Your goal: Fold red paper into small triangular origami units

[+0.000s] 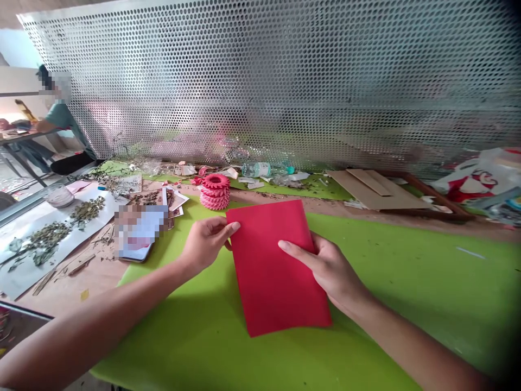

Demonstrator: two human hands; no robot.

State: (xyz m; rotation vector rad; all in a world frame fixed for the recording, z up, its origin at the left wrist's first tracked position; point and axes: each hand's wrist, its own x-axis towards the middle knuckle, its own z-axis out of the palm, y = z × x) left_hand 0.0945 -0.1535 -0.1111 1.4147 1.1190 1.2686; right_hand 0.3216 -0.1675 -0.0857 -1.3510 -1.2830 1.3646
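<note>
A flat rectangle of red paper is held up over the green table covering, slightly tilted. Whether it is one folded sheet or several layers I cannot tell. My left hand pinches its upper left corner between thumb and fingers. At the right edge my right hand grips it, thumb on the front face and fingers behind. Beyond the paper stands a stack of red and pink toothed paper rings.
Left of my hands lie a phone, some photos and a white sheet with dried plants. Along the perforated metal panel are a plastic bottle, scraps and cardboard. A person sits at the far left.
</note>
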